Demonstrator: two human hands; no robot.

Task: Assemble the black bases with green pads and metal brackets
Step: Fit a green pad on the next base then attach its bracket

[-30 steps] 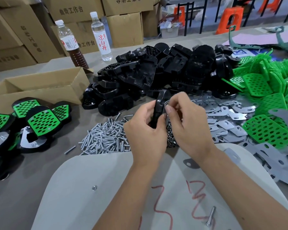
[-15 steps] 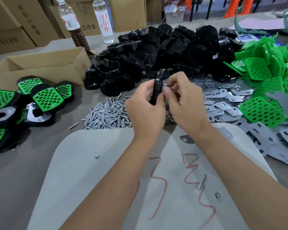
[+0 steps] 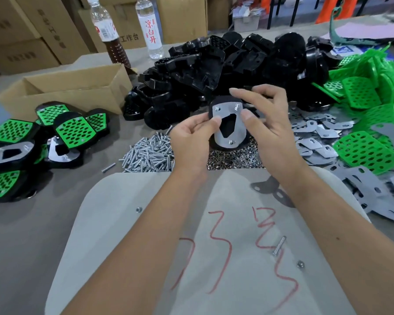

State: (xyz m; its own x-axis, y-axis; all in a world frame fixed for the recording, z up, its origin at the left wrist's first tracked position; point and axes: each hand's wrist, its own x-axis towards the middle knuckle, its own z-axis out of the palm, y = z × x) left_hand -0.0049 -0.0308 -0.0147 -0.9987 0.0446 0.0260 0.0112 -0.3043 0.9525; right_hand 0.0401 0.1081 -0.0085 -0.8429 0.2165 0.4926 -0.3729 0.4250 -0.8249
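On the tabletop (image 3: 21, 235) sits a big heap of black bases (image 3: 225, 64), with a pile of green pads (image 3: 373, 98) to its right. Flat metal brackets (image 3: 316, 137) lie near the pads. Finished pieces (image 3: 73, 130) rest far left beside a cardboard box (image 3: 73, 92). A pile of bolts (image 3: 148, 153) sits by a pile of nuts (image 3: 234, 158). Above them, the left hand (image 3: 191, 139) pinches one base with a bracket (image 3: 229, 126) on it. The right hand (image 3: 268, 123) pinches its other side, fingers curled.
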